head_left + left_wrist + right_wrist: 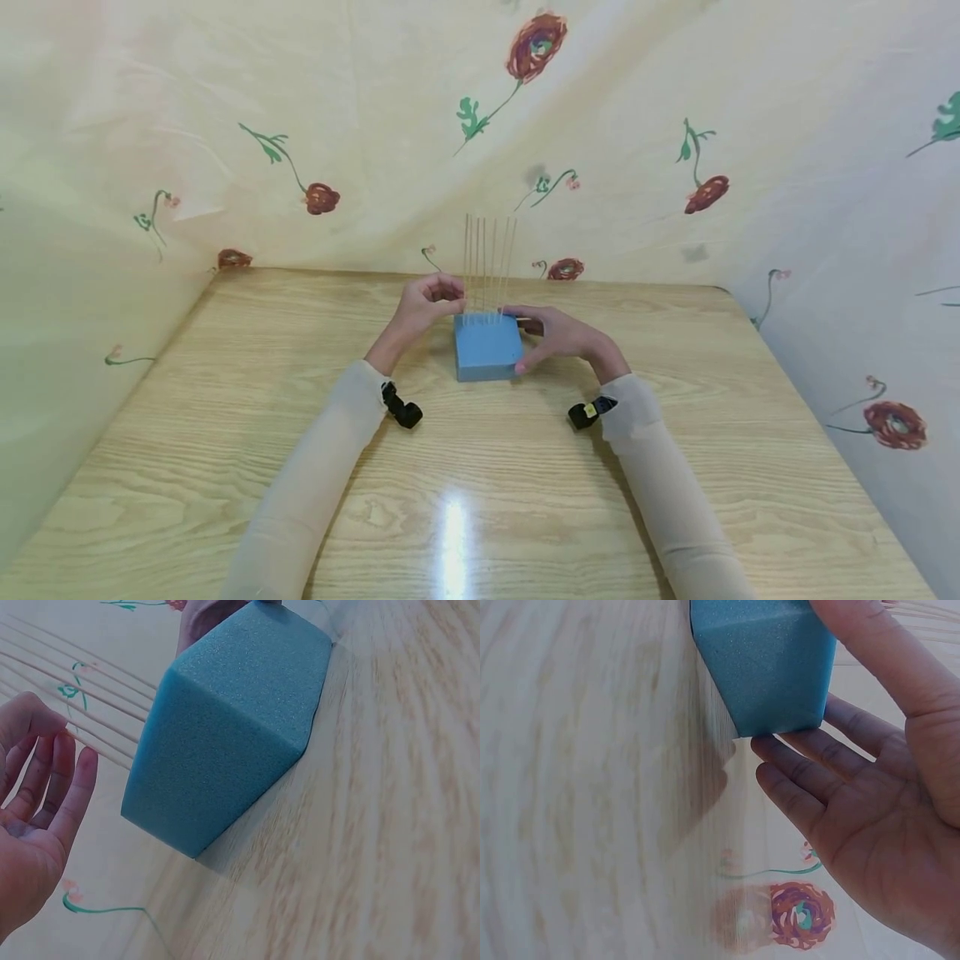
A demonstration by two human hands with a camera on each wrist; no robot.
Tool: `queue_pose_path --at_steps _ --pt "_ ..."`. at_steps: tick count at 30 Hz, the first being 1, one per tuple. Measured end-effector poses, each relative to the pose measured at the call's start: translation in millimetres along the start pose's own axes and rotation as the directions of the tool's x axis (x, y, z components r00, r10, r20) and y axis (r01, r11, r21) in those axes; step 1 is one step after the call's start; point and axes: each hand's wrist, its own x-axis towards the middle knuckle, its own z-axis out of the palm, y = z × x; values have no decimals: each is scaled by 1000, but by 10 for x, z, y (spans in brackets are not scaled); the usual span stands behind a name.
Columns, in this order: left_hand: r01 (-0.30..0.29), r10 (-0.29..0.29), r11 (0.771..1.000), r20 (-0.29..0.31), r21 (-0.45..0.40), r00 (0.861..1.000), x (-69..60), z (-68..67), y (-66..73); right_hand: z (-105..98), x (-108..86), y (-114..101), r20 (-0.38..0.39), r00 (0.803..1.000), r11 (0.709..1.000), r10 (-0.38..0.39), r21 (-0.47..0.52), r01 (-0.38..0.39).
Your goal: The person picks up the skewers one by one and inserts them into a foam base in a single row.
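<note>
A blue foam block [487,343] lies on the wooden table, with several thin wooden skewers [477,254] standing in a row along its far part. My left hand [420,308] is at the block's far left corner. Its thumb and fingertips pinch the leftmost skewer [106,750] low down, close above the foam, as the left wrist view shows. From the right side, my right hand [561,333] holds the block, thumb at the near right corner and fingers toward the far side. In the right wrist view, several fingers [802,769] extend past the block's edge.
The wood-grain table [405,500] spreads around the block on all sides. A pale floral cloth [390,108] hangs behind the table and along both sides. Each wrist carries a small black camera [405,414].
</note>
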Motion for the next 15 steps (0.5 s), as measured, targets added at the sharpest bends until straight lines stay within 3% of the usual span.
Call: queue_pose_path --at_steps 15 --pt "23 -23 1000 -2 -2 1000 -3 -14 -9 -10 8 -2 -2 1000 1000 -8 -22 8"
